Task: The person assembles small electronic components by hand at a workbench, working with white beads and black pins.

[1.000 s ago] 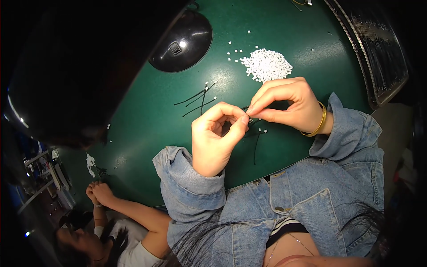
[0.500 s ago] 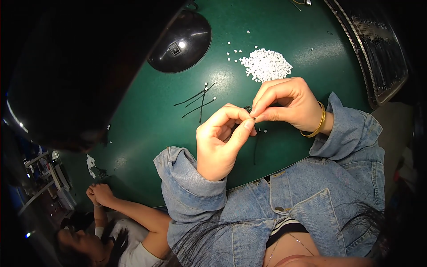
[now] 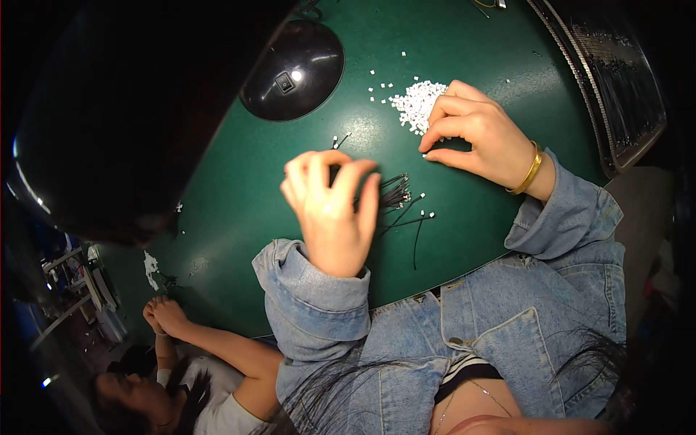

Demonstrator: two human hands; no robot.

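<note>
My right hand (image 3: 482,130) is at the near right edge of a pile of small white plastic connectors (image 3: 417,105), partly covering it. A tiny white connector (image 3: 425,155) shows between its thumb and forefinger tips. My left hand (image 3: 326,206), blurred by motion, hovers with curved fingers apart over the table; nothing shows in it. It hides most of the black wires with white ends (image 3: 346,135) lying there. Between my hands lies a bundle of thin black wires (image 3: 395,194) with metallic tips. Single wires with white connectors (image 3: 419,232) lie just nearer to me.
A black round lamp base (image 3: 293,72) with a switch stands at the far left of the green table (image 3: 478,217). A rack of dark wires (image 3: 616,94) borders the right side. To my left, another person's hands (image 3: 167,315) work near a small white pile (image 3: 151,267).
My hands have parted from their meeting point over the wire bundle. The left moved left, the right up and right to the white pile. The bundle is now uncovered.
</note>
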